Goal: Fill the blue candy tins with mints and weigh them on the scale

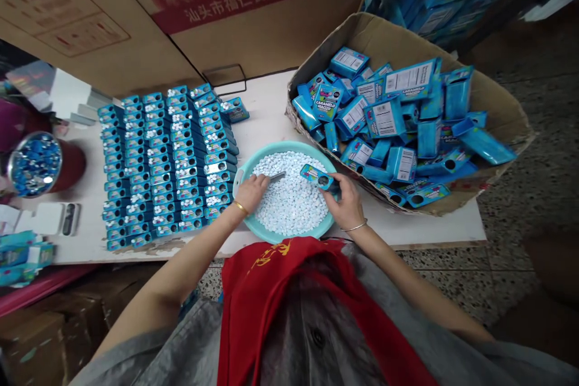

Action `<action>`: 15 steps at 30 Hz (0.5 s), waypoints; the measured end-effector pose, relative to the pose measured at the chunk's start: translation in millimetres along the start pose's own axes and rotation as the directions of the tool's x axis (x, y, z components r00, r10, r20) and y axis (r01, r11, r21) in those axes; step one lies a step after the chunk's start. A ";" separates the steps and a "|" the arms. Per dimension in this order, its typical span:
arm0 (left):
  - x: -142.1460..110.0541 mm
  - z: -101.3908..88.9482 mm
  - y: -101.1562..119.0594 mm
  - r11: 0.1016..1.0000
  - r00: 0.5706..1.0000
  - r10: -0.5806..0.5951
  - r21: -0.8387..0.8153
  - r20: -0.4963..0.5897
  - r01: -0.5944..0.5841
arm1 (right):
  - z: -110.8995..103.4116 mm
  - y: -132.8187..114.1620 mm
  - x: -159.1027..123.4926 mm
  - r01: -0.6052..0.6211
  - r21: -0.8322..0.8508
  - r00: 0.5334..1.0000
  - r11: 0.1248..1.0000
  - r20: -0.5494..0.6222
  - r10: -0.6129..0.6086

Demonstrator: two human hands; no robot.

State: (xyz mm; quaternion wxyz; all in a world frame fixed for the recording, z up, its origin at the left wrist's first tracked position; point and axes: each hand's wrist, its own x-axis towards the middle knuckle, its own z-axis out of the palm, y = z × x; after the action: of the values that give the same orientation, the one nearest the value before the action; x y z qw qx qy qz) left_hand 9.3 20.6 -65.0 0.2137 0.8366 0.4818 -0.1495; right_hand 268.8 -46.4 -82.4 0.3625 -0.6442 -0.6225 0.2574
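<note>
Blue candy box (315, 175): held over teal basin (260, 229) of pale candies (292, 211).
Right hand (344, 202) clamped on the box's end; left hand (253, 193), apart from it, closed on small grey tool (277, 177). Filled rows (160, 163) stand on the surface (266, 93), left.

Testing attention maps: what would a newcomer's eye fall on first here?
Probably the turquoise basin of small pale pieces near the center, where the right grip holds a blue box over them. Next, the tight rows of blue boxes to its left, against the jumbled boxes in the big open carton to its right. The red apron stands out at the bottom.
</note>
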 end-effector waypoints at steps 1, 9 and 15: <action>2.2 15.5 2.1 0.999 1.000 0.012 -0.037 0.014 -0.011 | -1.3 0.6 1.0 -0.009 0.003 1.000 1.000 -0.009 0.009; -1.3 71.3 54.8 0.941 0.990 0.139 -0.313 0.007 -0.130 | -3.8 4.2 2.8 -0.118 0.109 0.991 0.987 -0.055 0.125; -11.9 50.3 36.2 0.844 0.977 0.201 -0.494 -0.071 -0.210 | -5.6 8.6 2.5 -0.124 0.172 0.989 0.977 -0.064 0.137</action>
State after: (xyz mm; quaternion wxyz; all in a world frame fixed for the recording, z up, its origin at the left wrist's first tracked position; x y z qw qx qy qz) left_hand 32.7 -29.5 -95.2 0.4332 0.8008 0.4134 0.0105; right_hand 278.6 -44.4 -85.4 0.4208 -0.6602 -0.5409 0.3075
